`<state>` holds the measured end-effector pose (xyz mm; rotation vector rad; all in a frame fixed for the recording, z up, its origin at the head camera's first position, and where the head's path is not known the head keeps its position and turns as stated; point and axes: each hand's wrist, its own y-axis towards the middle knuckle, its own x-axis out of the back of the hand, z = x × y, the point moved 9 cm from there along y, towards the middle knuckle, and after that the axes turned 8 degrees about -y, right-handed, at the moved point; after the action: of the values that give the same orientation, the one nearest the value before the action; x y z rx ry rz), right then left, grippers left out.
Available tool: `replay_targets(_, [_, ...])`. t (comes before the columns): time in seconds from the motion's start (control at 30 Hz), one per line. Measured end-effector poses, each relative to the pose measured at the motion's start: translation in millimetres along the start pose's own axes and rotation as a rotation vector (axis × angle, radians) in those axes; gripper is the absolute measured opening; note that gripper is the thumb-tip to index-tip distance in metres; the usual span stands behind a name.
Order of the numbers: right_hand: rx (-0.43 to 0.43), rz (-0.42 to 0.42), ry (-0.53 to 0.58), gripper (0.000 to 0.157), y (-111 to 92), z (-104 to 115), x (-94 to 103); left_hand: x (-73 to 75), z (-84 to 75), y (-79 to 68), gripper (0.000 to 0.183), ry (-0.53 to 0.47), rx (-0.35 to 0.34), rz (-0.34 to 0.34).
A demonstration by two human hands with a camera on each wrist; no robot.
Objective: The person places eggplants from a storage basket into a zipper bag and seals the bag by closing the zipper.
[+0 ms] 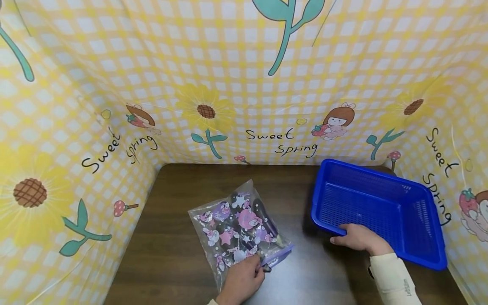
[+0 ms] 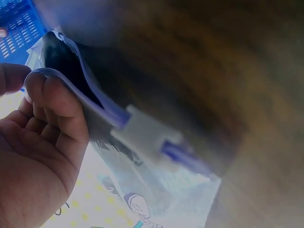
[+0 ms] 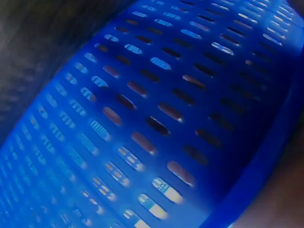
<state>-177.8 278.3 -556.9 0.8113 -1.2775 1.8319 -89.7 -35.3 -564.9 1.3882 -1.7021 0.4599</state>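
Note:
On the wooden table lies a clear zip bag (image 1: 226,237) printed with pink and purple cartoon figures and stars. Long dark shapes show through it, one of them (image 1: 268,222) purplish and eggplant-like. My left hand (image 1: 244,277) pinches the bag's purple-edged mouth between thumb and fingers; in the left wrist view the mouth gapes, and a pale slider (image 2: 147,135) sits along the zip. To the right, my right hand (image 1: 358,238) grips the near rim of a blue plastic basket (image 1: 362,203), thumb outside. Slotted basket wall (image 3: 142,114) fills the right wrist view.
A yellow checked cloth (image 1: 244,97) with sunflowers and lettering hangs around the back and both sides. The brown table (image 1: 171,254) ends at that cloth. The basket stands near the right side, close to the cloth, and I see no items inside it.

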Motion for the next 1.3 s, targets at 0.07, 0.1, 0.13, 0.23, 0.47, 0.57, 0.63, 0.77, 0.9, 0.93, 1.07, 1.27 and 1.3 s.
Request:
replay_targets(0.07, [0.028, 0.022, 0.030, 0.077, 0.4, 0.7, -1.2, -0.5, -0.4, 0.1, 0.028, 0.005, -0.001, 0.004])
replay_targets(0.1, [0.039, 0.028, 0.043, 0.076, 0.1, 1.9, -1.2, -0.8, -0.4, 0.2, 0.027, 0.007, 0.000, 0.007])
replay_targets(0.13, [0.045, 0.030, 0.057, 0.075, -0.6, 3.0, -1.0, -1.2, -0.4, 0.2, 0.027, 0.008, 0.001, 0.010])
replay_targets(0.23, [0.061, 0.015, 0.066, 0.073, -2.1, 5.8, -0.1, -3.4, -0.6, 0.0, 0.026, 0.026, 0.001, 0.018])
replay_targets(0.47, [0.066, -0.061, 0.021, 0.067, -2.2, 6.9, -2.4, -0.8, -11.8, -2.8, 0.023, 0.138, -0.082, -0.077])
replay_targets(0.57, [0.062, -0.099, 0.001, 0.065, -1.9, 6.3, -2.8, 0.8, -17.1, -3.8, 0.021, 0.168, -0.098, -0.113])
replay_targets(0.63, [0.055, -0.112, -0.008, 0.063, -2.6, 6.3, -2.8, 0.8, -18.7, -4.3, 0.020, 0.172, -0.093, -0.116])
replay_targets(0.77, [0.036, -0.120, -0.022, 0.062, -4.2, 5.5, -2.4, -2.2, -17.9, -5.7, 0.019, 0.167, -0.077, -0.096])
replay_targets(0.9, [0.034, -0.133, -0.030, 0.059, -2.6, 3.1, -2.2, -3.7, -17.2, -6.1, 0.019, 0.156, -0.070, -0.086])
replay_targets(0.93, [0.034, -0.143, -0.034, 0.057, -2.2, 2.4, -1.7, -3.7, -17.2, -6.0, 0.019, 0.153, -0.071, -0.086])
replay_targets(1.07, [0.029, -0.214, -0.056, 0.045, -2.4, 0.3, 4.6, -3.7, -16.4, -5.9, 0.020, 0.148, -0.071, -0.087])
replay_targets(1.27, [0.076, -0.487, -0.178, 0.051, -17.9, 24.1, 16.5, -9.1, -9.9, -6.5, 0.018, 0.131, -0.029, -0.018])
replay_targets(1.3, [0.099, -0.567, -0.194, 0.052, -22.5, 34.0, 17.7, -9.6, -9.2, -6.4, 0.018, 0.130, -0.021, -0.007])
